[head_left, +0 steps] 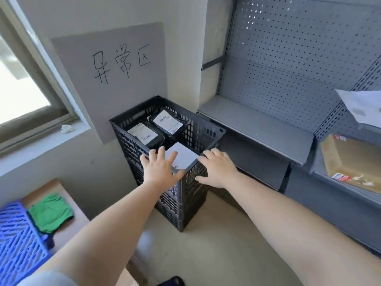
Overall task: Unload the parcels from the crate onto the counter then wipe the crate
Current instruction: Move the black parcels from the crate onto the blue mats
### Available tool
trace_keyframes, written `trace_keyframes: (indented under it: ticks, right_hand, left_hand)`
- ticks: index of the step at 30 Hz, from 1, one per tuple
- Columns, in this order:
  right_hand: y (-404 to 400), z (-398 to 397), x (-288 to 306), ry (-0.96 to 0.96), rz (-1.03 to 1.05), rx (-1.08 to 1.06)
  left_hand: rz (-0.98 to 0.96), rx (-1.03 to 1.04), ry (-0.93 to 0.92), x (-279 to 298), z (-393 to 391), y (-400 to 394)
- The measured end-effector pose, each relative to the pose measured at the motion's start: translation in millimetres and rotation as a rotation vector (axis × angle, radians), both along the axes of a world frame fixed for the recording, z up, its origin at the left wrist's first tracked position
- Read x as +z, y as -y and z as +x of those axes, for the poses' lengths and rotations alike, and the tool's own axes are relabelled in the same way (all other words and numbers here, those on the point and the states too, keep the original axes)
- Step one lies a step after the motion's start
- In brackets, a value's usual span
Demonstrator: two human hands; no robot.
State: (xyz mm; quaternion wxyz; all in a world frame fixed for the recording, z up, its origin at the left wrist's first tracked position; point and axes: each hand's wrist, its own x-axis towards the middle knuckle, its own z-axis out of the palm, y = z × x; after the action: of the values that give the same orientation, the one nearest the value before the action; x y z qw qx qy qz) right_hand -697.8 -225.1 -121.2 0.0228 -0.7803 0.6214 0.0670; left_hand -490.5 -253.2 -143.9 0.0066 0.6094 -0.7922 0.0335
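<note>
Black crate stands on the floor at frame centre, against the wall, just left of the grey shelving. Inside — two black parcels with white labels toward the far side, and a white parcel at the near corner, lying near rim level.

Left hand: fingers spread wide, palm down over the near-left rim, fingertips reaching onto the white parcel's edge. Holding nothing.

Right hand: open, palm down over the near-right rim beside the white parcel. Whether it touches the parcel cannot be told; nothing grasped.

Lower left of frame — green cloth on a tan surface, partly over a blue crate. Cardboard box on a shelf at right edge. Grey sign with handwritten characters on the wall above the crate.
</note>
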Motion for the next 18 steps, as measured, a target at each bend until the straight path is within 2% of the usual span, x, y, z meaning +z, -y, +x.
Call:
trace_keyframes:
  ticks: [7,13,18]
  right_hand:
    - [129.7,9.3,-4.5,0.024,-0.026,0.115]
    - [238.1,17.5,-10.6,-0.079,0.063,0.225]
    - [320.7,27.0,-14.1,0.024,0.086,0.240]
  left_hand:
    - [0.007,0.064,0.027,-10.6,-1.8,101.5]
    - [0.101,0.108,0.036,-34.2,-9.2,185.1]
    - [0.109,0.203,-0.001,-42.2,-3.7,253.9]
